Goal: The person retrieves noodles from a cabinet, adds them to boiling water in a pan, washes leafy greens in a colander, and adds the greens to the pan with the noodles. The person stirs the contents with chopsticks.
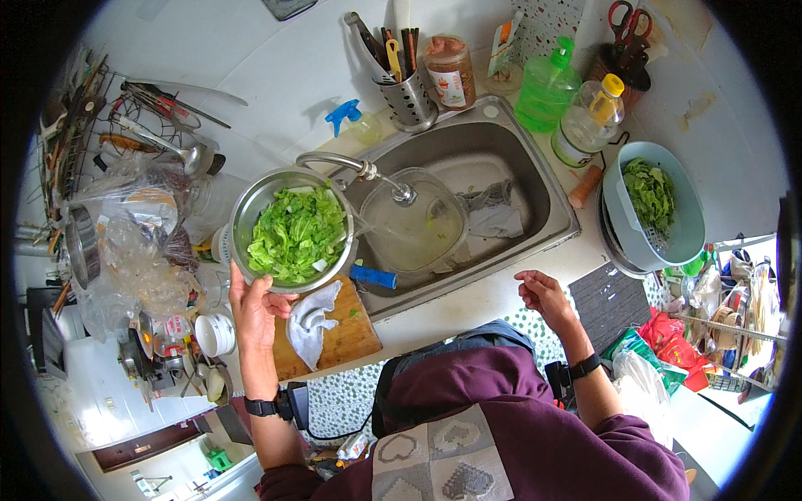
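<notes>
My left hand [260, 307] grips the lower rim of a stainless steel bowl [237, 233] full of chopped leafy greens [297, 235]. The bowl is held above the counter at the sink's left end, close to the curved faucet [335, 161]. My right hand [544, 299] is empty, its fingers loosely bent, over the sink's front right side. In the steel sink [526, 166] sits a clear plastic basin [410, 250] of cloudy water with green bits. A grey-white cloth [498, 219] lies beside the basin.
A wooden cutting board [354, 335] with a white cloth [313, 322] lies left. A blue cylindrical object [373, 276] rests at the sink edge. Bottles, including a green pump bottle [548, 87], and a utensil holder [410, 103] line the back. A blue-grey basket [680, 244] of greens stands right.
</notes>
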`<state>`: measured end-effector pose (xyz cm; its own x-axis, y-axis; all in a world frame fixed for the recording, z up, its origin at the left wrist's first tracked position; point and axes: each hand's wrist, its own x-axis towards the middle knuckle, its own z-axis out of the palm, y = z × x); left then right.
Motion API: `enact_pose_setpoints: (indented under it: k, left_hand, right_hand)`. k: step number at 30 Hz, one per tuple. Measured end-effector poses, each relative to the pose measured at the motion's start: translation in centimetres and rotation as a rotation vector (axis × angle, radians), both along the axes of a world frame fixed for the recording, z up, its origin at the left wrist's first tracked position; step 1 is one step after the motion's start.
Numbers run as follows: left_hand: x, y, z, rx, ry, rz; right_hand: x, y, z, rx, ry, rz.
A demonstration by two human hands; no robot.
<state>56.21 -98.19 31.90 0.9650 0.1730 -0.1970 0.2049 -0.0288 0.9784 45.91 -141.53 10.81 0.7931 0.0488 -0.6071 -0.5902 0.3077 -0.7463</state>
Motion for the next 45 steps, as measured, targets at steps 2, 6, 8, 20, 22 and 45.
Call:
enact_pose_setpoints:
  k: [2, 6, 8, 20, 22, 45]
  left_hand:
    - [0.1, 0.0, -0.2, 0.005, -0.006, -0.005]
    - [0.2, -0.4, 0.2, 0.012, -0.018, -0.007]
    - [0.3, -0.5, 0.3, 0.014, -0.018, -0.008]
    - [0.8, -0.7, 1.3, 0.071, -0.028, -0.029]
    - [0.6, -0.8, 1.4, 0.083, -0.037, -0.011]
    - [1.4, -1.2, 1.5, 0.166, -0.056, 0.023]
  right_hand:
    - [-0.2, -0.1, -0.1, -0.004, 0.006, -0.003]
    - [-0.3, -0.1, 0.0, -0.003, -0.012, -0.002]
    - [-0.3, -0.2, -0.2, -0.010, -0.011, 0.000]
    - [-0.5, -0.2, -0.4, -0.007, -0.007, -0.011]
    - [-0.7, -0.2, -0.5, -0.007, -0.009, -0.013]
    - [-0.5, -0.1, -0.6, -0.020, -0.010, 0.003]
